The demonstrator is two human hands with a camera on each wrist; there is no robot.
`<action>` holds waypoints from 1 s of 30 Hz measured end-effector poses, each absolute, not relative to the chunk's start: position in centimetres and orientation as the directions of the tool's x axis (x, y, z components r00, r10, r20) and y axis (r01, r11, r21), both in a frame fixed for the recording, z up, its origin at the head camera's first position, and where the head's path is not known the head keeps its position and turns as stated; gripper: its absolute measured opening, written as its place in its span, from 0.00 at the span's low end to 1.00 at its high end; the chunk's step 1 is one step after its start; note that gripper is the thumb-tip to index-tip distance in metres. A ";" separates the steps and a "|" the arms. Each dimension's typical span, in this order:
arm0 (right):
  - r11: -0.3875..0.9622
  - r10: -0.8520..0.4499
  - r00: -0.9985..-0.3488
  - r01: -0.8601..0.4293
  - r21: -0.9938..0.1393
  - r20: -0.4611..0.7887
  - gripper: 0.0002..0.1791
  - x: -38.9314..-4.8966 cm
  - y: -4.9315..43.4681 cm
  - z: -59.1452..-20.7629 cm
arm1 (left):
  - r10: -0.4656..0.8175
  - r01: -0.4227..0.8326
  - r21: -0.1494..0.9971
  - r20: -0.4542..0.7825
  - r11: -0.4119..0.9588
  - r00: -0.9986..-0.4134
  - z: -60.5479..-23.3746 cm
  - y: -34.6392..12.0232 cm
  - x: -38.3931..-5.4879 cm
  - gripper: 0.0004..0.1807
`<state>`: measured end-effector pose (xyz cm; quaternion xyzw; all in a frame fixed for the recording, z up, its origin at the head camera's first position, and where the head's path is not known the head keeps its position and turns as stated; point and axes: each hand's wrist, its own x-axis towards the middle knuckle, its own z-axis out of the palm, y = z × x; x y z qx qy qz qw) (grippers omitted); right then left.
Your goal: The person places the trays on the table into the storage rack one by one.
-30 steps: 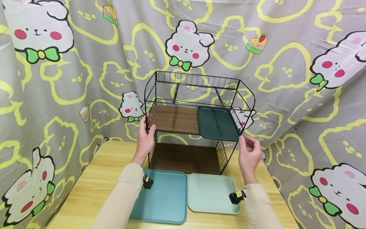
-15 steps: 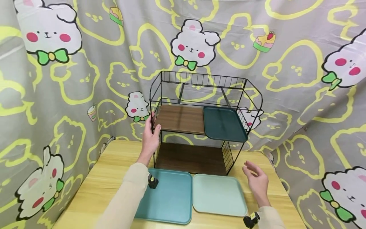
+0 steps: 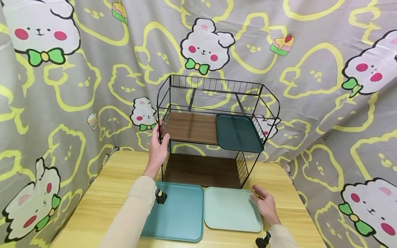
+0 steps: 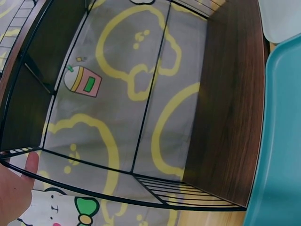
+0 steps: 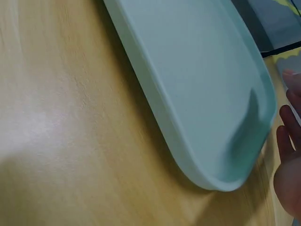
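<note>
A black wire rack with wooden shelves [image 3: 192, 126] stands on the table. My left hand [image 3: 157, 148] grips its left front post at the upper shelf. In the left wrist view part of that hand [image 4: 13, 195] shows at the wire side. On the right half of the upper shelf lies a dark green tray [image 3: 240, 133], its front edge reaching past the shelf. A mint green tray [image 3: 231, 210] lies flat before the rack. My right hand [image 3: 266, 206] is at its right edge, fingers loosely extended; the right wrist view shows the fingers beside the tray's end [image 5: 197, 94].
A larger teal tray [image 3: 183, 215] lies left of the mint one, partly behind the left sleeve. The lower shelf [image 3: 201, 170] is dark wood. A patterned curtain [image 3: 124, 79] surrounds the wooden table [image 3: 93, 193] at the back and sides.
My right hand has left the dark green tray's front corner and come down to the mint tray's right edge. The left hand keeps its grip on the rack.
</note>
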<state>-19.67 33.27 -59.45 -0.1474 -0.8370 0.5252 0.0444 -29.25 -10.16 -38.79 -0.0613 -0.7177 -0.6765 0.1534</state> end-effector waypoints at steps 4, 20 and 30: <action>0.446 0.247 -0.967 0.170 -0.879 -0.061 0.30 -20.4 32.9 -60.0 | -0.118 0.281 0.954 0.292 0.103 -0.949 -38.6 -10.3 -29.2 0.33; 0.573 0.227 -0.971 0.198 -0.795 -0.078 0.21 -20.1 34.0 -61.0 | -0.102 0.309 0.948 0.316 0.077 -0.943 -38.8 -10.4 -29.5 0.34; 0.622 0.260 -0.965 0.179 -0.762 -0.015 0.10 -20.1 33.2 -61.5 | -0.107 0.317 0.946 0.323 0.063 -0.940 -38.8 -10.2 -29.4 0.33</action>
